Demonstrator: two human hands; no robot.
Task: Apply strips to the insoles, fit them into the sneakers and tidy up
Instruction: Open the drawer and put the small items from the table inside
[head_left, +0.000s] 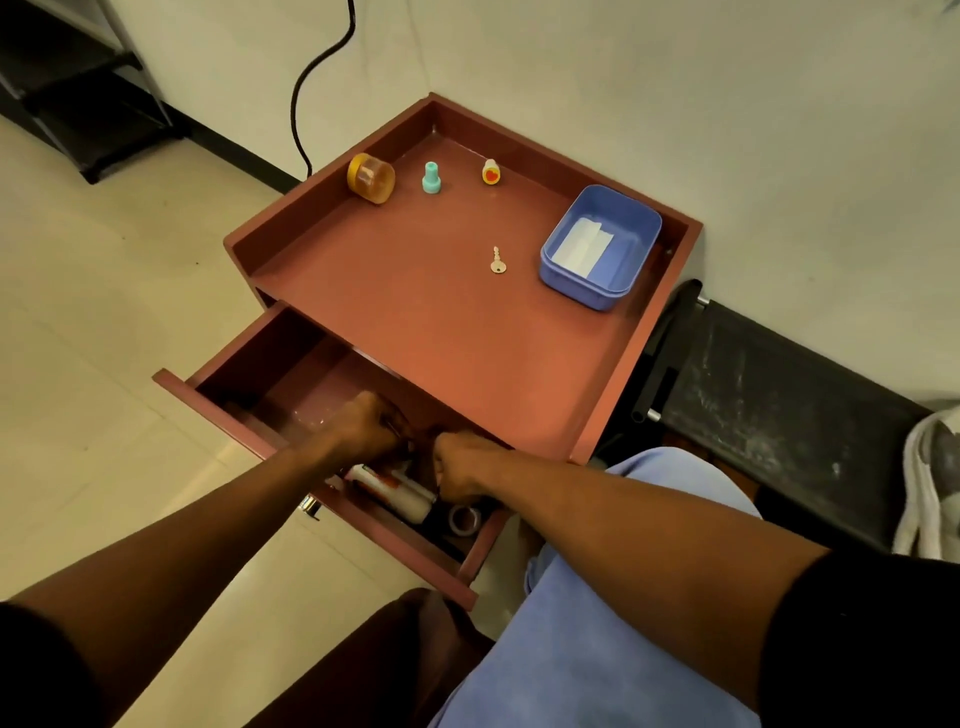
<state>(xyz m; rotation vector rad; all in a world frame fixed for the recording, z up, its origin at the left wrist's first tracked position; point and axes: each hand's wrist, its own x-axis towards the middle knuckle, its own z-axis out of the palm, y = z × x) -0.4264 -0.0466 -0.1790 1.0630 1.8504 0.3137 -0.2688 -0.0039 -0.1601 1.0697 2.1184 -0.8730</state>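
Both my hands reach into the pulled-out drawer (244, 421) of a reddish-brown cabinet (415, 312). My left hand (366, 428) is curled over something in the drawer; what it grips is hidden. My right hand (460, 465) is closed into a fist just right of it, above a white and red tube (395, 491) and a roll of tape (464, 519). White strips (584, 247) lie in a blue tub (597, 283) on the cabinet top. No insoles or sneakers are in view.
On the cabinet top stand an orange jar (371, 178), a teal bottle (431, 178), a small yellow bottle (491, 172) and a key (497, 261). A black cable (311, 78) hangs down the wall. A dark bench (779, 415) sits to the right.
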